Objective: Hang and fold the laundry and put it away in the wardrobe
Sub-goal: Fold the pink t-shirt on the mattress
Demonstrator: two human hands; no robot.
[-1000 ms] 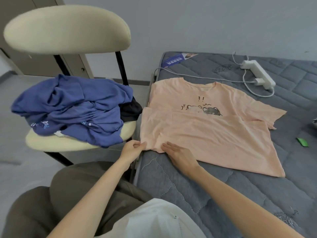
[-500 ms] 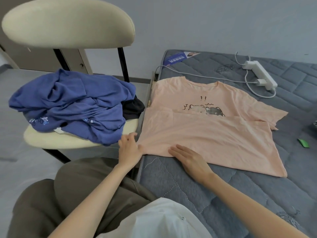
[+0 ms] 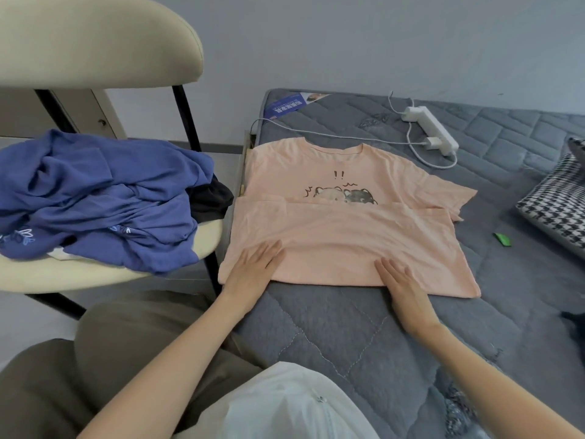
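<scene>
The peach T-shirt (image 3: 348,248) lies half-folded at the left edge of the mattress (image 3: 316,340). The left hand (image 3: 253,270) and right hand (image 3: 402,289) press flat, fingers straight, on its near fold, gripping nothing — probably to smooth the crease.

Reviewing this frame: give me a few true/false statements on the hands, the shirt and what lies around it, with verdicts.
1. The left hand and the right hand rest flat, with straight fingers on the near edge of the peach cotton T-shirt. True.
2. A heap of crumpled blue clothes lies on the cream padded chair. True.
3. The T-shirt lies on that chair too. False: it lies on the grey quilted mattress.
4. The fold hides the T-shirt's cartoon print completely. False: the print's upper part shows above the folded edge.
5. A small green scrap lies on the mattress, apart from the T-shirt. True.
</scene>
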